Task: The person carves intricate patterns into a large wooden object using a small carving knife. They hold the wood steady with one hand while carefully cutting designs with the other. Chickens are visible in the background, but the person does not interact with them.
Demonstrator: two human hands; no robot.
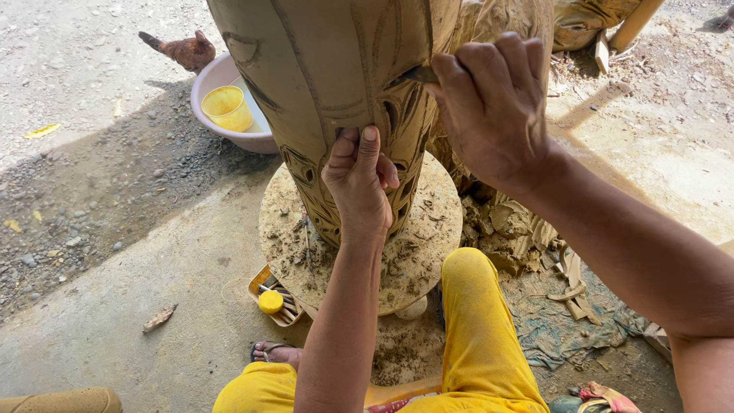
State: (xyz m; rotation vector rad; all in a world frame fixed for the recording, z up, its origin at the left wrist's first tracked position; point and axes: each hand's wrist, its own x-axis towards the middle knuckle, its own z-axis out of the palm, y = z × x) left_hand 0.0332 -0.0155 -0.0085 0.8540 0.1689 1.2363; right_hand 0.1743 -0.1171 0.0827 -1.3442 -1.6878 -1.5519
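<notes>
You worked on a tall unfired clay vessel (336, 69) that stood on a round, clay-strewn turntable (428, 229) at the centre of the frame. Your left hand (359, 180) was curled with its fingertips pressed against the carved wall, bracing it from the front. Your right hand (493, 103), upper right of centre, was closed around a thin carving tool (419, 74), of which only a dark tip showed against the clay.

Judgement on the cut: the brace should have stayed close under the tool so the soft wall could not flex, the strokes kept shallow and following the grooves already laid, and loosened scraps cleared before they smeared the relief.

Limits of the view: the vessel's rim was cut off at the top edge; the tool's handle was hidden inside your fist, so its type could not be settled; the rear of the vessel was unseen. A pink basin (222, 130) holding a yellow cup (226, 107) sat at upper left, a small tray of tools (275, 298) lay below the turntable, partly covered by it
</notes>
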